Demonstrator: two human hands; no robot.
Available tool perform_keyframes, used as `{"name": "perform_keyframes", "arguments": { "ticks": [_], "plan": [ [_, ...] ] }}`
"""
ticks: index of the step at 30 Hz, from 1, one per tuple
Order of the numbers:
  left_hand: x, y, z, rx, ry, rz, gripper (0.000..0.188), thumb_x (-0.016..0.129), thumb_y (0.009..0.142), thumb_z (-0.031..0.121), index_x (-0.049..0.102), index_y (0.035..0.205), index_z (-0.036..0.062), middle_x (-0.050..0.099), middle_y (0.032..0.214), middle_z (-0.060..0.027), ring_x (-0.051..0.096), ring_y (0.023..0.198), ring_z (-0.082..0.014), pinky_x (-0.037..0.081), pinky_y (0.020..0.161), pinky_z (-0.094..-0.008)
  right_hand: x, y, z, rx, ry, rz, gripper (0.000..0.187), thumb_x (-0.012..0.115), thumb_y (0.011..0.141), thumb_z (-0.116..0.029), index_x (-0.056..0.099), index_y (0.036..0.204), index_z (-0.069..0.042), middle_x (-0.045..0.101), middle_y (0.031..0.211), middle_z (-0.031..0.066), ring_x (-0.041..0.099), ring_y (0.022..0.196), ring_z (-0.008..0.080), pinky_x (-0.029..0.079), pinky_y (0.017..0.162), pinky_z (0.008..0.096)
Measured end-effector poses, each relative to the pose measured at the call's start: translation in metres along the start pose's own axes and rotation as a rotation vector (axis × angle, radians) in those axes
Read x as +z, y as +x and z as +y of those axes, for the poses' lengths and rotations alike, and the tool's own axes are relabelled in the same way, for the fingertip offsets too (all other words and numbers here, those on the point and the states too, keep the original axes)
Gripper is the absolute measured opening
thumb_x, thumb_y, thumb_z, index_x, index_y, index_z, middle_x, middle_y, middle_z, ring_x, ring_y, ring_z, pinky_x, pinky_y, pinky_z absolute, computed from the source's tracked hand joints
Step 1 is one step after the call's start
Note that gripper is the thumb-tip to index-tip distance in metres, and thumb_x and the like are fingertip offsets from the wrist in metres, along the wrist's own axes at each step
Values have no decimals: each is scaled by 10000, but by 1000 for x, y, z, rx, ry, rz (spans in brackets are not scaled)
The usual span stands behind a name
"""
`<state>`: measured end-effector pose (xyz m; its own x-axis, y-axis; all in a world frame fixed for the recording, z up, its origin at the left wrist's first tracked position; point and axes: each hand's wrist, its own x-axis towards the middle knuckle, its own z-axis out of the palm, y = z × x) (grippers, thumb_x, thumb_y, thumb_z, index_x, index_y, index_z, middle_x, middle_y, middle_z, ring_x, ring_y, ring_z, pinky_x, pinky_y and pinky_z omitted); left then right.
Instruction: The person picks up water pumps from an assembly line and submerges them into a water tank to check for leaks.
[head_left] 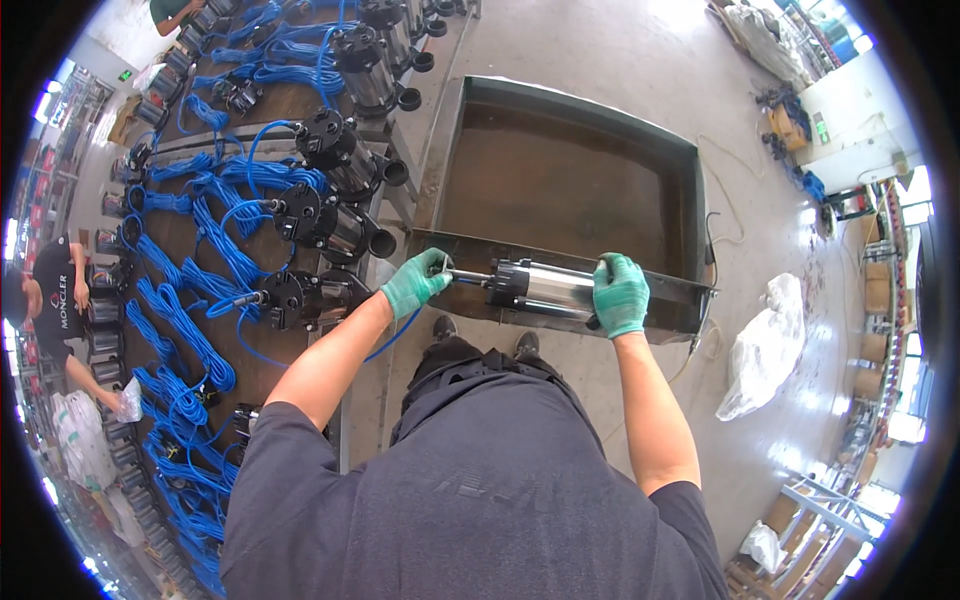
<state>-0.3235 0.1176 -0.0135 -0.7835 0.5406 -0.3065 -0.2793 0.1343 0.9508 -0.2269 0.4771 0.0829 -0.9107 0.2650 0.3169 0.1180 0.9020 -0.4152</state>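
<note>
A silver cylindrical pump with a black end cap lies sideways over the near rim of a metal tank. My right hand, in a green glove, is wrapped over the pump's right end. In a matching glove, my left hand closes on a metal rod that sticks out from the black cap; its fingertips are partly hidden. A blue cable runs from beneath my left hand toward the workbench on the left.
Brownish liquid fills the tank. The workbench to my left carries several similar pumps and coiled blue cables. A person works at the far left. Clear plastic sheeting and a pale hose lie on the floor to the right.
</note>
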Motion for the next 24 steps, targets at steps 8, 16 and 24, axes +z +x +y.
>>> {"name": "perform_keyframes", "arguments": {
  "ticks": [8,16,24],
  "plan": [
    [-16,20,86,-455,575,-415,332,730,936,375,685,1044,65,646,775,-9,596,654,-118,505,602,-287,-3,2,1,10,-9,-12,84,659,890,-137,699,937,-80,688,888,114,638,854,331,526,786,438],
    [-5,0,49,20,872,-116,329,787,855,300,614,940,34,670,818,-176,645,761,-331,502,728,-413,0,2,2,15,12,-8,93,658,887,-138,699,938,-72,696,910,123,643,867,342,529,796,443],
    [-4,5,55,-101,967,-106,390,782,847,381,671,966,27,709,880,-201,678,873,-404,526,752,-458,-1,0,3,-3,20,29,108,659,884,-147,702,941,-67,698,909,130,643,863,346,527,794,448]
  ]
}}
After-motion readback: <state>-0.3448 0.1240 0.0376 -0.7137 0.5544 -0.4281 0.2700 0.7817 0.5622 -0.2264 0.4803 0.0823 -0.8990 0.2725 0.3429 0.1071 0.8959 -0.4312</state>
